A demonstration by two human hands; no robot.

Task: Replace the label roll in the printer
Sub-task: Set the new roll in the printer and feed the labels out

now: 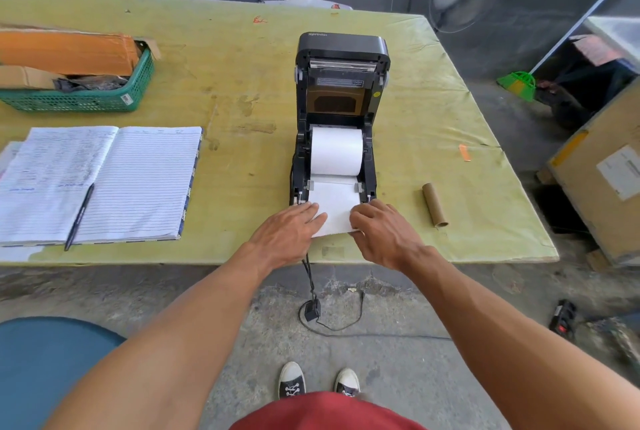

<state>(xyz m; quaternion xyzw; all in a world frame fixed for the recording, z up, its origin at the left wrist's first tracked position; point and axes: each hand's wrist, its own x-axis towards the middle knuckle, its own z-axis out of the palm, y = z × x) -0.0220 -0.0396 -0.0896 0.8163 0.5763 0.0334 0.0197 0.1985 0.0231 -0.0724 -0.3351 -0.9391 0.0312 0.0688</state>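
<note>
The black label printer [301, 159] stands on the green table with its lid [343, 48] tilted open toward the far side. A full white label roll [336, 150] sits in its bay. The roll's free end, a white paper strip [336, 204], runs forward out of the printer's front. My left hand [289, 234] lies flat on the strip's left edge. My right hand [381, 234] grips the strip's right front corner. An empty brown cardboard core [434, 204] lies on the table to the right of the printer.
An open lined notebook [138, 183] with a black pen [79, 218] lies at the left. A green basket [104, 97] holds cardboard at the far left. The printer's cable [311, 294] hangs off the table's front edge. A cardboard box [606, 173] stands at the right.
</note>
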